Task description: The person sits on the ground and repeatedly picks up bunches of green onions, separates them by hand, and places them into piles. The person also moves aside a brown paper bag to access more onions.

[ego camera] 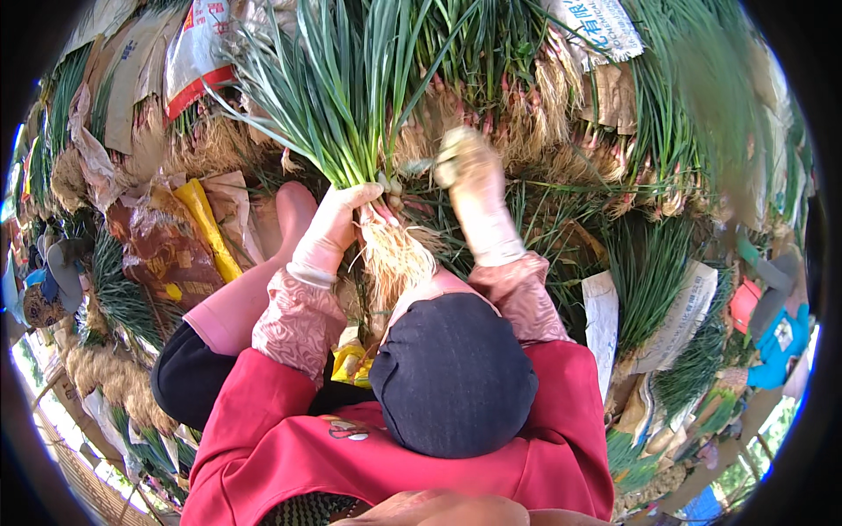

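Note:
My left hand (pixel 335 220), in a pale thin glove, is shut around the lower stems of a bunch of green garlic (pixel 345 98). Its long leaves fan away from me, and pale bulbs show beside my thumb. The bunch's tangled straw-coloured roots (pixel 395 253) hang towards my knees. To the right of the bunch, my gloved right hand (pixel 470 161) is curled and blurred by motion. A small greyish streak (pixel 418 166) reaches from it towards the stems; whether it holds this cannot be told.
Rows of rooted green garlic (pixel 513 112) lie ahead, partly under a white printed sack (pixel 595 29). A brown plastic sack (pixel 164 243) lies left of my pink boot (pixel 296 210). Loose leaves (pixel 552 243) cover the ground at right. A person in blue (pixel 783 345) is at far right.

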A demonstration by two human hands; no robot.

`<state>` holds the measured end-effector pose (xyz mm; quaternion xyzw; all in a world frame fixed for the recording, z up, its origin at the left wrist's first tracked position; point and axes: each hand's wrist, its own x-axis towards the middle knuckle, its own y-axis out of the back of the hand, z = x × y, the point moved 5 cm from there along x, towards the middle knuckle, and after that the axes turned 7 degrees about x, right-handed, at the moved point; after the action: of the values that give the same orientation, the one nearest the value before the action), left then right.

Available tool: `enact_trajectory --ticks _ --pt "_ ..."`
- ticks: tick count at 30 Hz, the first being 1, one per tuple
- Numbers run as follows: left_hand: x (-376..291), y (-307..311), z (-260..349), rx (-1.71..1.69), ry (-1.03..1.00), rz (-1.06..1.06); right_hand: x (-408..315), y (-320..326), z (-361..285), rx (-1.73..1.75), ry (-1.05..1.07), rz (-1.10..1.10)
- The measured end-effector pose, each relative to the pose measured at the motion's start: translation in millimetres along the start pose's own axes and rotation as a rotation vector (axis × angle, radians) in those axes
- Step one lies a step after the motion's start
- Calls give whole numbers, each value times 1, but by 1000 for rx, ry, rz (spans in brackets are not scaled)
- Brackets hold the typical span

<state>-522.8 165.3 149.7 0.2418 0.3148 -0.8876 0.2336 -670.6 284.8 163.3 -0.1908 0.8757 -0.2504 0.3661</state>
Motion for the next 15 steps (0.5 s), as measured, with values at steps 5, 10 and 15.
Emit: enact_trajectory --ticks 5,10,15 --pt "8 5 -14 94 16 -54 3 -9 5 -740 164 -465" --pt "7 11 -21 10 -8 89 13 -17 57 -1086 72 -519" --pt "8 14 -22 66 10 109 6 -25 34 -1455 773 -487"
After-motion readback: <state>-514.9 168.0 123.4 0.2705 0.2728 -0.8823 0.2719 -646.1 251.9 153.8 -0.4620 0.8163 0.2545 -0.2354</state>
